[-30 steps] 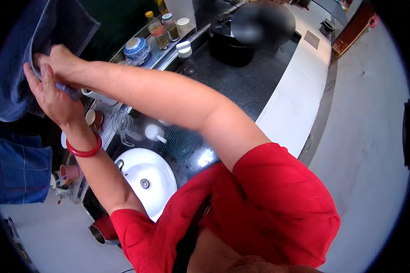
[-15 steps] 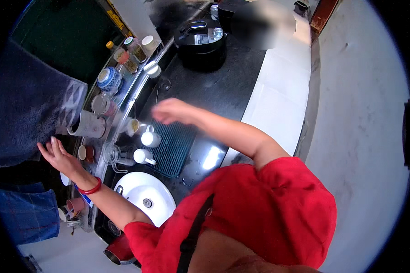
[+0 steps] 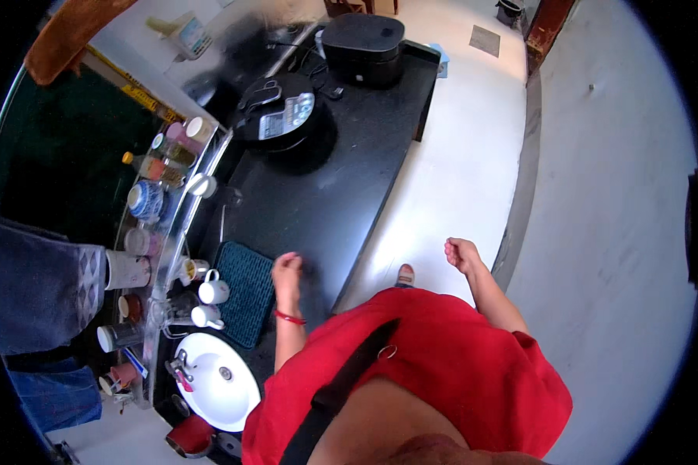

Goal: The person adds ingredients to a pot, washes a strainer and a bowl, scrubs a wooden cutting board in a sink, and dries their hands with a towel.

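My left hand [image 3: 287,272], with a red bracelet [image 3: 290,318] at the wrist, is over the dark counter just right of the ribbed drying mat [image 3: 243,294]. Its fingers are loosely curled, and I see nothing in them. Off to the right, my right hand [image 3: 462,254] hangs above the pale floor, fingers bent inward, with no object showing. Two white mugs, one [image 3: 214,291] beyond the other [image 3: 207,316], stand along the mat's left edge. Nearer to me is the round white sink [image 3: 225,373].
A black rounded cooker [image 3: 279,124] and a black box-shaped appliance [image 3: 362,48] stand farther along the counter [image 3: 326,186]. Jars, cups and a blue-white pot [image 3: 146,201] line the shelf at left. A grey-blue towel [image 3: 39,287] hangs beyond. The floor [image 3: 434,178] runs along the right.
My left hand has come away from the hanging towel to the counter's right part. My right hand has left the space above the mat and is over the floor. The view has shifted.
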`<state>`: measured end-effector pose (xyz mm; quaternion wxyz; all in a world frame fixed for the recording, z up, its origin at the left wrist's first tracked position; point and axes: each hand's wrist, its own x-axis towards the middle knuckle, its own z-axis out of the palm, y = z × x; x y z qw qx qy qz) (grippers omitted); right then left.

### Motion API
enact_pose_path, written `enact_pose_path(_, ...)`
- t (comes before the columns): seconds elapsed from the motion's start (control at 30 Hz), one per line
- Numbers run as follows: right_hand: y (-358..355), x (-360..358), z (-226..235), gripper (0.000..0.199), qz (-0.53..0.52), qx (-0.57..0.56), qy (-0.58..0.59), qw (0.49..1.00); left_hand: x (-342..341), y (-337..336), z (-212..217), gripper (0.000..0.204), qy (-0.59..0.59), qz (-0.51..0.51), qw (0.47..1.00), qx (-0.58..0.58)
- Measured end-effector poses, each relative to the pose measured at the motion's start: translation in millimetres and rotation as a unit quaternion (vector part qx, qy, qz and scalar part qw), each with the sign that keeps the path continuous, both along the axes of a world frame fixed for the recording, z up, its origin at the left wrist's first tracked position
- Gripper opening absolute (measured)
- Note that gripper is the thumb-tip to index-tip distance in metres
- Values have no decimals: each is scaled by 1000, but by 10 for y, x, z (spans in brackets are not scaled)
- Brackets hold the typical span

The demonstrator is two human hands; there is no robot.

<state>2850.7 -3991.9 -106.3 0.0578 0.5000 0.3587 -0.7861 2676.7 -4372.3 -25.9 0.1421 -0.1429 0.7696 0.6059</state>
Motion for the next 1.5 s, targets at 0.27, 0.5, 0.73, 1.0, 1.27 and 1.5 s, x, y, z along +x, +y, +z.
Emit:
enact_pose_path(0.27, 831, -153, 246, 13, -75, 21, 77, 994, -373, 1654, -317, 24, 65, -303, 950, -46)
enact_pose_path(0.5, 1141, -586, -131, 14, 38, -20, 52, 998, -1150, 2337, -359, 17, 52, -279, 958, -49)
enact_pose_path(0.73, 2419, -739, -327, 16, 207, 254, -111, 938, -1951, 3591, -230, 15, -10, -295, 955, 7)
enact_pose_path(1.0, 3627, -611, -193, 19, 202, 350, -281, 871, -2712, 5208, -152, 18, 18, -446, 892, 68)
enact_pose_path(1.27, 4487, -729, -704, 23, 308, 298, -334, 840, -3091, 6716, -525, 22, 31, -539, 839, 67)
enact_pose_path(1.5, 6122, -1324, -1283, 26, 380, 263, -336, 820, -3828, 8077, -555, 26, -16, -547, 837, 21)
